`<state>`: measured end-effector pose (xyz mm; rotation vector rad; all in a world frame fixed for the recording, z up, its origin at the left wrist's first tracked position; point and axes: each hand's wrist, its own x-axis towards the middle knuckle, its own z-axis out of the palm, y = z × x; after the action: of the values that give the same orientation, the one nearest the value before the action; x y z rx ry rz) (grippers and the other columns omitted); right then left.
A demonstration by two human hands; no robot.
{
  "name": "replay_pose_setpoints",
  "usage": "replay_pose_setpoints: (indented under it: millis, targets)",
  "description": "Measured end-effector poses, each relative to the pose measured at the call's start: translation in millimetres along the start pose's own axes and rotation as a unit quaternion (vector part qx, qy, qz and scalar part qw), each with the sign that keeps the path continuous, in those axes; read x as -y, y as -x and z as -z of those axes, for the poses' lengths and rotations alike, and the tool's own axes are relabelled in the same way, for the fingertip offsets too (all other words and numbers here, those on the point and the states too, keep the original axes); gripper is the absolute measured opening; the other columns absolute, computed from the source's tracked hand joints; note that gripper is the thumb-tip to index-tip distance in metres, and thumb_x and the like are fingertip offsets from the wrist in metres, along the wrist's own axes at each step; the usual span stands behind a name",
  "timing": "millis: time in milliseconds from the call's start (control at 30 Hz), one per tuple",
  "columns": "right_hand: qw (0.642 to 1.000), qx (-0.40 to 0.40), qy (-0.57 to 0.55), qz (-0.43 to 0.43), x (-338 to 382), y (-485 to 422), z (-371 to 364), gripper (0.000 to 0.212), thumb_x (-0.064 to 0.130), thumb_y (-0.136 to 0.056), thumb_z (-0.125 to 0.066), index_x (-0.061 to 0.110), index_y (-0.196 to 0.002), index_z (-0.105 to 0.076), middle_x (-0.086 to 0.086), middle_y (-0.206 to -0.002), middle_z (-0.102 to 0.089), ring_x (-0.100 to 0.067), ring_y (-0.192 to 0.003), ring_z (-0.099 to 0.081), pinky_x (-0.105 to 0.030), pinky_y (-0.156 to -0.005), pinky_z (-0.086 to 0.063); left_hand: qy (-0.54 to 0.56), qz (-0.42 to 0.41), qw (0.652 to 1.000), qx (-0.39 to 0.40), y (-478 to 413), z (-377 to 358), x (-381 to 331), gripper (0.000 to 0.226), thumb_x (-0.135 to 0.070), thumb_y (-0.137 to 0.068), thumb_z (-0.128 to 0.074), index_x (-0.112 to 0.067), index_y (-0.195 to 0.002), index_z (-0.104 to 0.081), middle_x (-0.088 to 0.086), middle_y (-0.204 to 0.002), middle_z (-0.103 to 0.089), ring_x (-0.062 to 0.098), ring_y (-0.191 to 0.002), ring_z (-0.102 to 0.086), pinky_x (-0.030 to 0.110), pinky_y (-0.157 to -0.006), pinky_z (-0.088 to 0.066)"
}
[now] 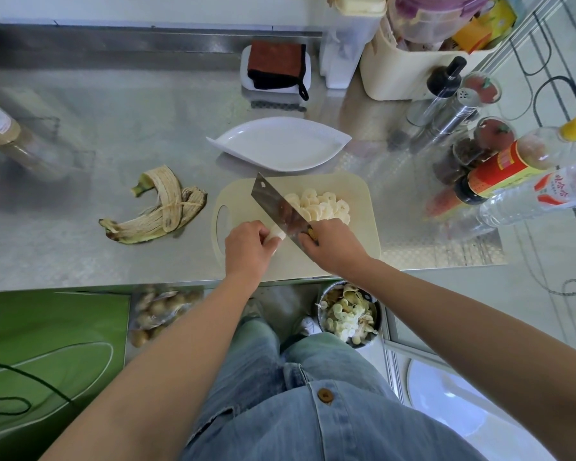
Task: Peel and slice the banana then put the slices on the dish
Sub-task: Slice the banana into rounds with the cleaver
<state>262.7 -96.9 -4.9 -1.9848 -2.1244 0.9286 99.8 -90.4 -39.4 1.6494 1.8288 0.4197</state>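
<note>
While our left hand (246,247) curls around the short banana stub (276,233) on the cutting board (359,194), our right hand (330,247) grips the cleaver (276,204) by its handle, with the blade just beside the stub's cut end. Seen from the head view, we should tuck our left fingertips back, cut straight down, and drop even rounds beside the slices (323,206) piled near the bare dish (280,148).

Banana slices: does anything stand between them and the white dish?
Nothing visible. The slices lie far on the cutting board; the dish sits beyond its edge, bare. The cleaver is on their left, off that path.
</note>
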Motion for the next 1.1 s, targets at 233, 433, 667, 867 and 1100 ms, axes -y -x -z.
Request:
replay_pose_setpoints:
  millis: [233, 433, 667, 867, 1100]
  targets:
    - [1.0, -0.001, -0.006, -0.015, -2.2, -0.9, -10.2, 0.033, 0.032, -0.096, -0.044, 0.008, -0.081, -0.061, -0.003, -0.057, -0.047, -0.026, -0.057, -0.05, -0.031, -0.052, -0.034, 0.004, 0.002, 1.0, -0.002, 0.7, 0.2, -0.7, 0.016, -0.029, -0.081, -0.072, -0.014, -0.082, -0.07, 0.003, -0.078, -0.071, 0.021, -0.072, -0.064, 0.037, -0.072, -0.051]
    - [1.0, 0.01, -0.003, -0.027, -0.7, -5.6, -20.9, 0.04, 0.035, -0.097, -0.044, 0.016, -0.062, -0.041, 0.0, -0.054, -0.04, -0.025, -0.055, -0.044, -0.032, -0.053, -0.032, 0.016, 0.011, 1.0, -0.001, -0.2, -0.6, -0.5, 0.016, -0.03, -0.08, -0.072, -0.014, -0.08, -0.07, 0.002, -0.076, -0.07, 0.021, -0.071, -0.064, 0.038, -0.072, -0.051]
    - [0.999, 0.018, -0.007, -0.037, -3.7, -8.8, -32.0, 0.038, 0.034, -0.098, -0.044, 0.012, -0.067, -0.049, 0.0, -0.054, -0.043, -0.023, -0.054, -0.046, -0.031, -0.052, -0.033, 0.018, 0.009, 1.0, 0.002, 0.5, 0.7, 0.2, 0.014, -0.028, -0.08, -0.073, -0.015, -0.08, -0.069, 0.001, -0.075, -0.069, 0.02, -0.07, -0.063, 0.038, -0.073, -0.051]
    - [0.999, -0.027, -0.031, 0.002, -2.0, -0.7, -13.2, 0.032, 0.03, -0.096, -0.046, 0.012, -0.07, -0.051, -0.006, -0.059, -0.051, -0.026, -0.057, -0.048, -0.033, -0.053, -0.038, 0.019, 0.018, 1.0, 0.004, -0.6, -0.7, 0.6, 0.015, -0.028, -0.079, -0.073, -0.014, -0.082, -0.07, 0.002, -0.077, -0.071, 0.021, -0.072, -0.064, 0.036, -0.073, -0.052]
    - [1.0, -0.003, -0.007, -0.004, -1.4, -0.2, -5.4, 0.041, 0.031, -0.096, -0.048, 0.019, -0.058, -0.036, -0.003, -0.055, -0.042, -0.024, -0.053, -0.042, -0.03, -0.048, -0.027, 0.012, 0.014, 1.0, 0.002, -0.3, -0.2, 0.7, 0.015, -0.028, -0.08, -0.073, -0.013, -0.082, -0.07, 0.002, -0.078, -0.071, 0.021, -0.072, -0.064, 0.035, -0.074, -0.051]
